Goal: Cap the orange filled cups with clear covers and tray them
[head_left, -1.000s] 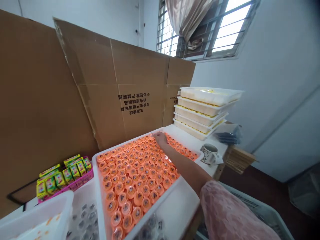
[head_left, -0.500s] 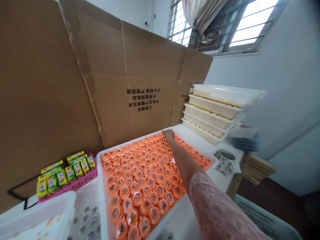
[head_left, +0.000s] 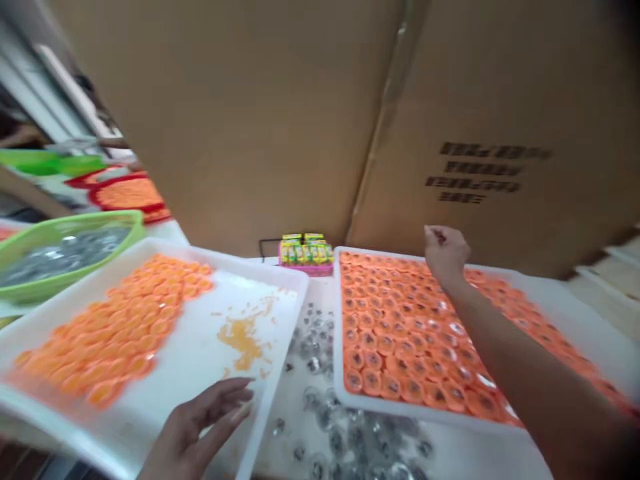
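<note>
My right hand (head_left: 445,255) hovers over the far edge of a white tray (head_left: 338,373) packed with rows of orange round capsules (head_left: 400,333); its fingers are curled in a pinch and what they hold is too small to make out. My left hand (head_left: 197,427) lies with fingers stretched flat on the near rim of a second white tray (head_left: 200,360), which holds a loose heap of orange capsules (head_left: 120,327) on its left half and orange crumbs in the middle.
Clear plastic shells (head_left: 330,413) lie scattered between the trays. A pink basket of yellow-green packets (head_left: 306,253) stands at the back against tall cardboard sheets (head_left: 280,113). A green basin (head_left: 60,250) and red trays (head_left: 125,193) are at left.
The view has swung left, bringing the second tray, green basin and my left hand into sight. My right hand has lifted slightly from the far row of capsules.
</note>
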The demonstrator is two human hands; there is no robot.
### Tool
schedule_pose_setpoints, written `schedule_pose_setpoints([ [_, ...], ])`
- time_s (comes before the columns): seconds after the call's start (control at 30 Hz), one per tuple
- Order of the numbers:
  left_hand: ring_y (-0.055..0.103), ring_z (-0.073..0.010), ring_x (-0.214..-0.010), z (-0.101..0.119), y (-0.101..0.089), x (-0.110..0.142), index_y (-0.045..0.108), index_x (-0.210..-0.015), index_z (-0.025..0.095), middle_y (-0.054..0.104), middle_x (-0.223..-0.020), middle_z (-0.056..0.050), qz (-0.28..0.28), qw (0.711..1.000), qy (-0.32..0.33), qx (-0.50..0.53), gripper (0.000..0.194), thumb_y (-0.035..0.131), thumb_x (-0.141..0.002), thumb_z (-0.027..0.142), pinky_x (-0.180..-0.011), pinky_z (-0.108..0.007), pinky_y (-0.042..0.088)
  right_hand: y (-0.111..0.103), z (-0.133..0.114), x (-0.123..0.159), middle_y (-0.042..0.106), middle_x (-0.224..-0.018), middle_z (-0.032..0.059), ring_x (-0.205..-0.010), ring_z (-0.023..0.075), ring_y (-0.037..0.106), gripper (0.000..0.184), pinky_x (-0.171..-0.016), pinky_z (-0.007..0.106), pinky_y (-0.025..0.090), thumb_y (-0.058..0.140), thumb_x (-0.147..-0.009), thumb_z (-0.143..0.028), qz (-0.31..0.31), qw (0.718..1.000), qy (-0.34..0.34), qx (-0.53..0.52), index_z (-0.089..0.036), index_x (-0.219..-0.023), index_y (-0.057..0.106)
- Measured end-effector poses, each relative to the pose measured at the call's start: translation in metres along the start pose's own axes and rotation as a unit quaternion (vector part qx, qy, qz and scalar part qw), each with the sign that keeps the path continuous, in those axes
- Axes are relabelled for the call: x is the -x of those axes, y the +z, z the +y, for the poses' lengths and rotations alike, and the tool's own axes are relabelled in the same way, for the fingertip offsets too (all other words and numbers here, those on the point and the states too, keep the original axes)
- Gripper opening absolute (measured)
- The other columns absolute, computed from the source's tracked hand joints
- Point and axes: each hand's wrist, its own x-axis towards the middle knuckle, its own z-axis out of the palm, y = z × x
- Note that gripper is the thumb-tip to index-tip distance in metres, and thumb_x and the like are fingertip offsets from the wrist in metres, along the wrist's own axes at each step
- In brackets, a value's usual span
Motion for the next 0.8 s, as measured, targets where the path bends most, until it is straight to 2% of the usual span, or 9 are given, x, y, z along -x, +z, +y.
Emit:
schedule_pose_setpoints([
  [0.07, 0.062, -0.0282, -0.095, 0.003, -0.003, -0.003, 0.069, -0.099, 0.022, 0.069, -0.102, -0.009, -0.066, 0.998, 0.013, -0.013, 0.036, 0.067, -0.071, 0.046, -0.086, -0.036, 0.049, 0.024, -0.051, 0.032, 0.066, -0.092, 0.0104, -0.085, 0.0198, 0.059, 0.026, -0.081, 0.033, 0.043, 0.05, -0.083, -0.033, -0.03, 0.989, -0.104, -0.104, -0.015, -0.091, 0.068],
  [0.1, 0.062, -0.0271, -0.094, 0.004, -0.004, -0.005, 0.068, -0.099, 0.022, 0.069, -0.101, -0.009, -0.083, 0.996, 0.025, -0.017, 0.035, 0.065, -0.073, 0.044, -0.084, -0.035, 0.048, 0.034, -0.078, 0.053, 0.067, -0.09, 0.0082, -0.081, 0.0187, 0.06, 0.024, -0.078, 0.032, 0.045, 0.051, -0.083, -0.031, -0.072, 0.972, -0.15, -0.164, -0.016, -0.09, 0.068],
  [0.2, 0.061, -0.024, -0.087, 0.005, -0.003, -0.008, 0.067, -0.099, 0.02, 0.069, -0.091, -0.009, -0.108, 0.993, 0.048, -0.016, 0.034, 0.062, -0.076, 0.045, -0.078, -0.032, 0.047, 0.063, -0.164, 0.122, 0.067, -0.087, 0.0053, -0.081, 0.017, 0.061, 0.02, -0.074, 0.028, 0.046, 0.05, -0.084, -0.024, -0.258, 0.891, -0.262, -0.265, -0.018, -0.089, 0.068],
  [0.3, 0.059, -0.0203, -0.076, 0.006, -0.003, -0.007, 0.068, -0.091, 0.017, 0.066, -0.078, -0.007, -0.112, 0.992, 0.049, 0.008, 0.035, 0.06, -0.076, 0.048, -0.069, -0.028, 0.045, 0.096, -0.238, 0.182, 0.066, -0.094, 0.0064, -0.081, 0.0164, 0.06, 0.019, -0.074, 0.028, 0.045, 0.053, -0.084, -0.023, -0.398, 0.821, -0.341, -0.226, -0.018, -0.096, 0.067],
  [0.4, 0.057, -0.0182, -0.071, 0.004, -0.005, -0.008, 0.067, -0.084, 0.016, 0.063, -0.073, -0.005, -0.109, 0.991, 0.049, 0.052, 0.037, 0.059, -0.076, 0.052, -0.065, -0.026, 0.043, 0.135, -0.29, 0.224, 0.06, -0.113, 0.0073, -0.091, 0.0168, 0.058, 0.031, -0.082, 0.028, 0.043, 0.055, -0.083, -0.023, -0.477, 0.78, -0.377, -0.151, -0.019, -0.114, 0.059],
  [0.5, 0.056, -0.0176, -0.068, -0.002, -0.006, -0.013, 0.065, -0.081, 0.017, 0.061, -0.071, -0.004, -0.114, 0.988, 0.06, 0.085, 0.038, 0.059, -0.075, 0.053, -0.062, -0.026, 0.042, 0.177, -0.319, 0.248, 0.057, -0.115, 0.0102, -0.102, 0.0212, 0.055, 0.037, -0.088, 0.031, 0.041, 0.06, -0.078, -0.021, -0.501, 0.77, -0.384, -0.093, -0.017, -0.115, 0.058],
  [0.6, 0.053, -0.017, -0.063, -0.008, -0.005, -0.017, 0.065, -0.08, 0.017, 0.059, -0.065, -0.004, -0.11, 0.985, 0.082, 0.101, 0.038, 0.057, -0.075, 0.054, -0.059, -0.027, 0.041, 0.209, -0.328, 0.261, 0.057, -0.111, 0.013, -0.103, 0.0246, 0.053, 0.033, -0.086, 0.033, 0.04, 0.061, -0.075, -0.02, -0.512, 0.771, -0.376, -0.042, -0.014, -0.107, 0.06],
  [0.7, 0.052, -0.0163, -0.058, -0.011, -0.005, -0.02, 0.065, -0.079, 0.017, 0.058, -0.061, -0.004, -0.1, 0.984, 0.091, 0.119, 0.037, 0.057, -0.075, 0.052, -0.056, -0.027, 0.039, 0.225, -0.327, 0.267, 0.058, -0.105, 0.0121, -0.098, 0.0239, 0.054, 0.026, -0.083, 0.032, 0.04, 0.058, -0.077, -0.02, -0.513, 0.772, -0.376, -0.019, -0.013, -0.102, 0.06],
  [0.8, 0.053, -0.0172, -0.061, -0.01, -0.007, -0.02, 0.066, -0.079, 0.017, 0.06, -0.064, -0.004, -0.086, 0.983, 0.092, 0.132, 0.033, 0.058, -0.075, 0.049, -0.057, -0.028, 0.04, 0.224, -0.325, 0.27, 0.06, -0.099, 0.0105, -0.09, 0.0224, 0.055, 0.023, -0.078, 0.031, 0.04, 0.057, -0.076, -0.019, -0.51, 0.771, -0.381, -0.019, -0.013, -0.098, 0.059],
])
